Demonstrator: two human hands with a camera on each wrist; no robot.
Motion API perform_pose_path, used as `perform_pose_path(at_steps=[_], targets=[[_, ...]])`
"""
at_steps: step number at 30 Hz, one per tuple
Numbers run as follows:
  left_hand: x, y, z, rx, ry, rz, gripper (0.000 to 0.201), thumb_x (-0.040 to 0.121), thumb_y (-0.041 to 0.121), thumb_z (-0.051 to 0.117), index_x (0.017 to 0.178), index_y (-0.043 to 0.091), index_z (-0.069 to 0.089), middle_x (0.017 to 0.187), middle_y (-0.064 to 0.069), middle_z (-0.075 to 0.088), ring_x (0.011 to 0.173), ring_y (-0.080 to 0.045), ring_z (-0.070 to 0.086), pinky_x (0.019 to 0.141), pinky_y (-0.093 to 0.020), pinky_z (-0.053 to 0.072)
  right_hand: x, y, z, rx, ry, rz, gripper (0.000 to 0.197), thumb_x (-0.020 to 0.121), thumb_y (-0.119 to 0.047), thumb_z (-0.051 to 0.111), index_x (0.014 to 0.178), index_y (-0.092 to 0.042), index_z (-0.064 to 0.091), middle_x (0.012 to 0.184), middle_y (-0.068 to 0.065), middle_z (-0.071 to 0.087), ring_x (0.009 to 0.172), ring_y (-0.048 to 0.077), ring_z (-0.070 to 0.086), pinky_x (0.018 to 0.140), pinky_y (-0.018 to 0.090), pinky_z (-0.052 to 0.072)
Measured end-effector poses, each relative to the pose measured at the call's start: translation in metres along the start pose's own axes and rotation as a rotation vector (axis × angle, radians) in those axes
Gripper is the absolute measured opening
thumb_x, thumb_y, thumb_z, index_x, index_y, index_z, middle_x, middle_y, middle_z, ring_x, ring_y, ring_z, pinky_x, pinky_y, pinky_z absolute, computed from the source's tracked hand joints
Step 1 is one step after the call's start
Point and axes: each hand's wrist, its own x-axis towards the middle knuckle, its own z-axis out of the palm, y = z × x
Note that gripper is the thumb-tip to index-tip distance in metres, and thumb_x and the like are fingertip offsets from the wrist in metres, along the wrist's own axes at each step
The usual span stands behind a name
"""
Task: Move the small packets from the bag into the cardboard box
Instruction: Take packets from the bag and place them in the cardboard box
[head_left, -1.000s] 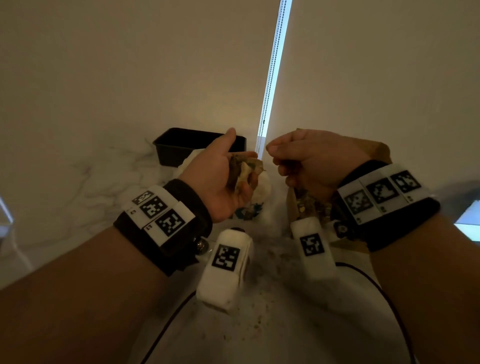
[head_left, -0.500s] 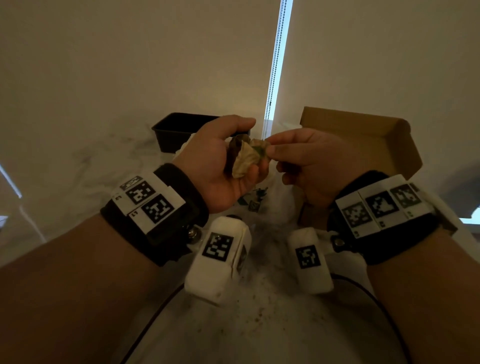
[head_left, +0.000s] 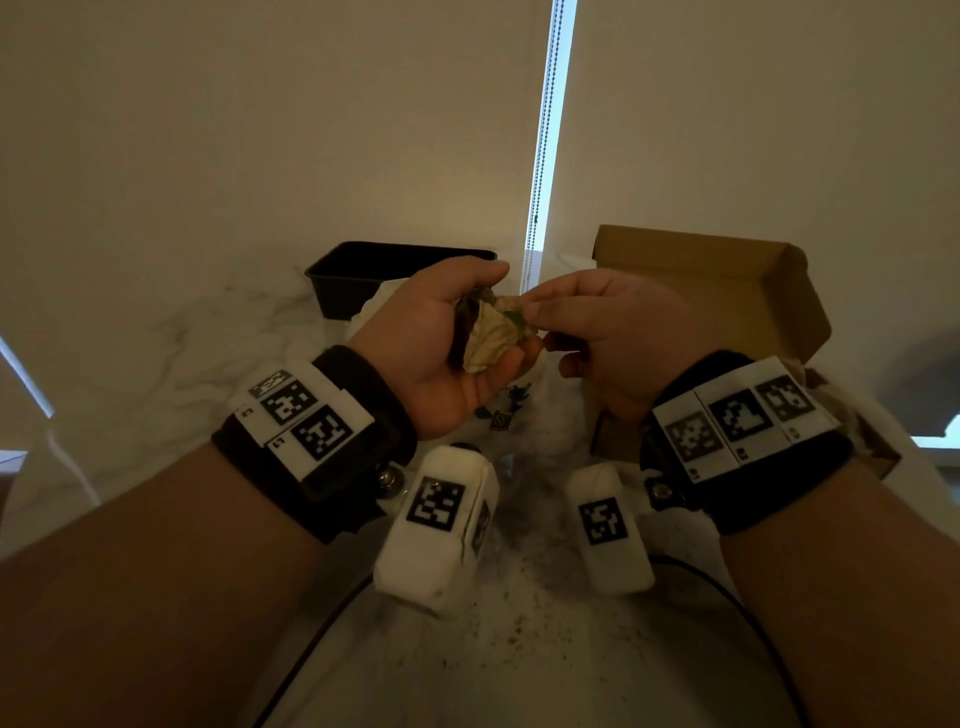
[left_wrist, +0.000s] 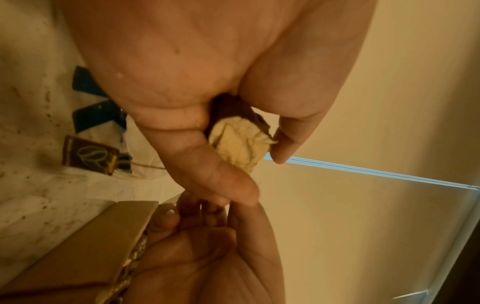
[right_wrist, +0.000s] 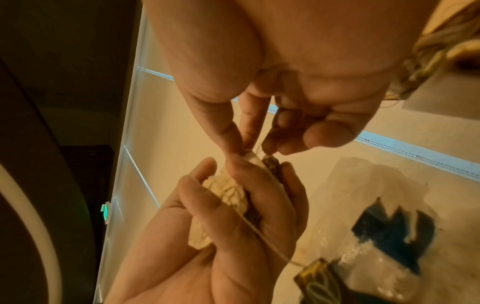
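Observation:
My left hand (head_left: 488, 322) is raised above the table and grips a bunch of small packets (head_left: 491, 340), crumpled cream ones with a brown one behind. My right hand (head_left: 535, 312) meets it, and thumb and forefinger pinch the top edge of a packet (right_wrist: 249, 153) in the bunch. A thin string runs from the packets (right_wrist: 228, 191) down to a brown paper tag (right_wrist: 319, 281). The white plastic bag (right_wrist: 376, 185) with blue print lies on the table below the hands. The open cardboard box (head_left: 727, 280) stands behind and below my right hand; shiny packets (left_wrist: 135, 253) show inside it.
A black plastic tray (head_left: 353, 275) stands at the back left, against the wall. The marble table (head_left: 156, 364) has dark crumbs scattered near its front. A bead chain (head_left: 540, 156) hangs along the bright window gap behind the hands.
My right hand has moved left to the left hand and taken hold of a packet in the bunch. The view has tilted, so the cardboard box now shows.

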Motion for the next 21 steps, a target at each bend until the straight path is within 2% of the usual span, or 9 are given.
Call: perform_pose_path(at_steps=[5, 11, 14, 17, 21], targets=[[-0.0009, -0.0008, 0.0009, 0.017, 0.016, -0.007, 0.035, 0.094, 0.037, 0.057, 0.105, 0.005, 0.067, 0.083, -0.009, 0.068, 0.067, -0.02, 0.067, 0.044, -0.02, 0.053, 0.0006, -0.0012, -0.0004, 0.005, 0.054, -0.029, 0.015, 0.085, -0.014, 0.069, 0.071, -0.02, 0.07, 0.08, 0.007, 0.066, 0.066, 0.013, 0.055, 0.051, 0.025, 0.042], [-0.0003, -0.0009, 0.0002, 0.022, 0.037, -0.018, 0.037, 0.095, 0.038, 0.056, 0.103, 0.005, 0.07, 0.084, -0.01, 0.07, 0.072, -0.022, 0.066, 0.044, -0.02, 0.053, 0.0022, -0.0021, -0.0018, 0.048, 0.117, -0.036, 0.015, 0.088, -0.015, 0.066, 0.074, -0.019, 0.067, 0.079, 0.004, 0.066, 0.07, 0.015, 0.056, 0.054, 0.027, 0.043], [-0.0003, -0.0011, -0.0006, 0.028, 0.045, -0.02, 0.039, 0.096, 0.037, 0.055, 0.11, 0.004, 0.069, 0.086, -0.012, 0.07, 0.072, -0.021, 0.065, 0.044, -0.02, 0.053, 0.0027, -0.0012, -0.0026, 0.095, 0.146, -0.045, 0.013, 0.09, -0.015, 0.063, 0.077, -0.018, 0.066, 0.087, 0.008, 0.069, 0.076, 0.02, 0.061, 0.056, 0.029, 0.046], [0.0008, -0.001, -0.002, 0.039, 0.092, -0.011, 0.04, 0.095, 0.037, 0.058, 0.119, 0.006, 0.066, 0.092, -0.013, 0.069, 0.069, -0.02, 0.067, 0.044, -0.02, 0.052, 0.0029, -0.0019, -0.003, 0.169, 0.174, -0.049, 0.014, 0.093, -0.014, 0.058, 0.08, -0.016, 0.063, 0.084, 0.007, 0.07, 0.073, 0.02, 0.064, 0.057, 0.03, 0.048], [0.0025, 0.0001, -0.0048, 0.049, 0.133, -0.002, 0.03, 0.092, 0.037, 0.062, 0.103, 0.01, 0.068, 0.092, -0.009, 0.067, 0.068, -0.02, 0.068, 0.043, -0.02, 0.052, 0.0039, -0.0033, -0.0057, 0.287, 0.231, -0.031, 0.017, 0.096, -0.016, 0.054, 0.08, -0.016, 0.06, 0.079, 0.006, 0.069, 0.073, 0.023, 0.065, 0.061, 0.034, 0.052]])
